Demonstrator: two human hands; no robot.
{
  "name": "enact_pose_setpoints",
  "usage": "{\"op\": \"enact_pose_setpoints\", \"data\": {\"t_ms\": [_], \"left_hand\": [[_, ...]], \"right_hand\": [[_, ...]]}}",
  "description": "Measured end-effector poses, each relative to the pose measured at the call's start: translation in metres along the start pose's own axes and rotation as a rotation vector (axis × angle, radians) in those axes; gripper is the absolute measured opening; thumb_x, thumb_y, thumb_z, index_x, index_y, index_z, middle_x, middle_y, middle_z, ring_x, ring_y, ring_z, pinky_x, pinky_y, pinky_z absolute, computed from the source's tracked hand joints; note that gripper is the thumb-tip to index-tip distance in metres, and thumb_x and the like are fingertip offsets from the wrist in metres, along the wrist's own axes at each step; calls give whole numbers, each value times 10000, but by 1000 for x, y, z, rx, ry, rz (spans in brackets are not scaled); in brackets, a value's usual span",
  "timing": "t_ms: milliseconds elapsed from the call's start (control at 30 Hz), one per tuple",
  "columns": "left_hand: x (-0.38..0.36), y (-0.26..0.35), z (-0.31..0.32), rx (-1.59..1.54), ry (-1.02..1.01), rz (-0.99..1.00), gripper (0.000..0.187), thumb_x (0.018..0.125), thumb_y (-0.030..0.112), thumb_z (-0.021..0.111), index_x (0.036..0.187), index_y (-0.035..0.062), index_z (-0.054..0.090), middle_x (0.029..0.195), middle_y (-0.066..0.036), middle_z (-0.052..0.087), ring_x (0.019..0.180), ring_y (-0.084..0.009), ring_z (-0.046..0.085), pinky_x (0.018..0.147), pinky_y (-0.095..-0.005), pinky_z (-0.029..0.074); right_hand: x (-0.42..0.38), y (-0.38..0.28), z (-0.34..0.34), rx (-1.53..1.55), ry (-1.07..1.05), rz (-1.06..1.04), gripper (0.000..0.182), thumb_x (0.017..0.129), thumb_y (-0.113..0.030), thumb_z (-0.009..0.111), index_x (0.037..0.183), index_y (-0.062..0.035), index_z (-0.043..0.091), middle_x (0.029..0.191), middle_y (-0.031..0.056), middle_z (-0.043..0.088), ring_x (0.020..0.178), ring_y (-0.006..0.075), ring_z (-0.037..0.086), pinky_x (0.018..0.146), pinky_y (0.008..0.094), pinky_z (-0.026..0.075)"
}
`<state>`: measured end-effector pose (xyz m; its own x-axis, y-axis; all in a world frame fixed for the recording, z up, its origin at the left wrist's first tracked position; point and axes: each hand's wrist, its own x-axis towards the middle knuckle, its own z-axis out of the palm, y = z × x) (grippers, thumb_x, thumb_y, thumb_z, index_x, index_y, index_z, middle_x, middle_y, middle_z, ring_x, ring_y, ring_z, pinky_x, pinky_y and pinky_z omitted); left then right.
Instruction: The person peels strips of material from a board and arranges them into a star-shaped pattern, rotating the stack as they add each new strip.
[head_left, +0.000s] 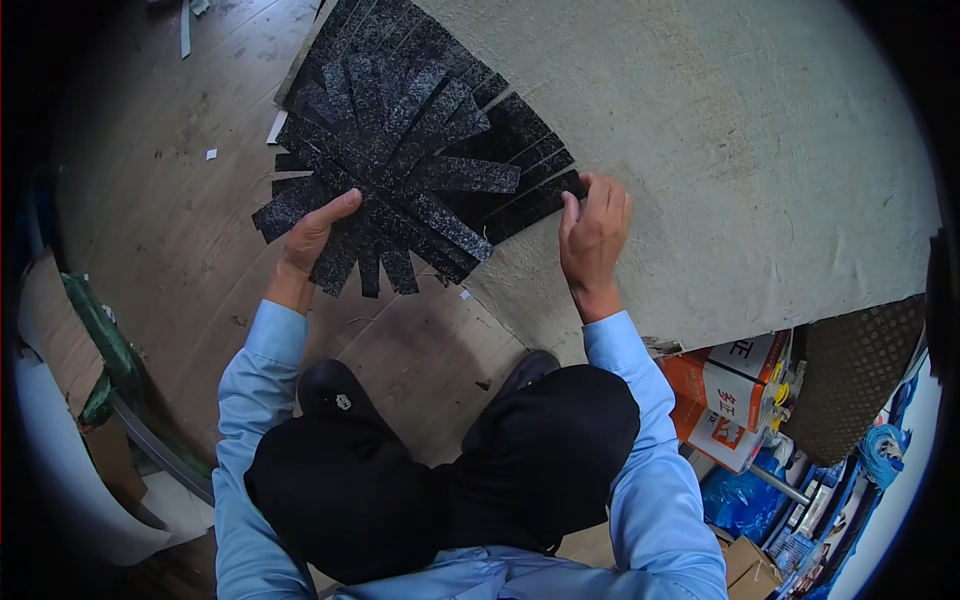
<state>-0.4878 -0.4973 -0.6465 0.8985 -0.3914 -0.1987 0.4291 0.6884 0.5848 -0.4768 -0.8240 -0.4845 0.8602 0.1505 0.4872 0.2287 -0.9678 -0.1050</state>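
My left hand [313,232] is closed on a bundle of black, white-speckled strips [420,185], its thumb on top and its fingers hidden underneath. The strips fan out in many directions from near that thumb. Beneath and beyond them lies a row of wider dark strips [380,35] side by side, reaching onto the pale beige board [730,150]. At the right end of this row, my right hand [597,225] pinches the tip of a black strip [540,200] between thumb and fingers, close to the board's surface.
Wooden flooring [170,220] with small white scraps lies to the left. Orange-and-white boxes [725,400], a blue plastic bag [740,500] and a brown patterned sheet [855,380] crowd the lower right. A green wrapped bundle [105,330] and a white curved sheet [75,450] stand at left.
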Motion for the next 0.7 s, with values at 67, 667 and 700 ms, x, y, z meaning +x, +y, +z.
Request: {"op": "enact_pose_setpoints", "data": {"t_ms": [67, 667, 700], "left_hand": [[4, 7, 15, -3, 40, -3, 289, 914, 127, 478, 1148, -23, 556, 1150, -107, 581, 1081, -169, 545, 982, -277, 396], [107, 16, 97, 411, -60, -98, 364, 831, 343, 633, 1010, 27, 654, 950, -1, 615, 909, -90, 535, 860, -227, 379], [100, 20, 101, 374, -79, -45, 356, 834, 357, 631, 961, 26, 663, 850, 27, 592, 830, -65, 516, 799, -222, 381]], "right_hand": [[-3, 3, 0, 113, -98, 52, 238, 749, -36, 612, 974, -19, 538, 905, 135, 532, 864, 303, 503, 740, 379, 410], [15, -51, -136, 656, -722, -509, 177, 689, 14, 649, 860, -29, 628, 775, 91, 614, 671, 223, 590, 560, 286, 459], [26, -52, -159, 703, -688, -462, 170, 682, 8, 656, 847, -24, 632, 774, 83, 614, 656, 216, 590, 565, 282, 464]]}}
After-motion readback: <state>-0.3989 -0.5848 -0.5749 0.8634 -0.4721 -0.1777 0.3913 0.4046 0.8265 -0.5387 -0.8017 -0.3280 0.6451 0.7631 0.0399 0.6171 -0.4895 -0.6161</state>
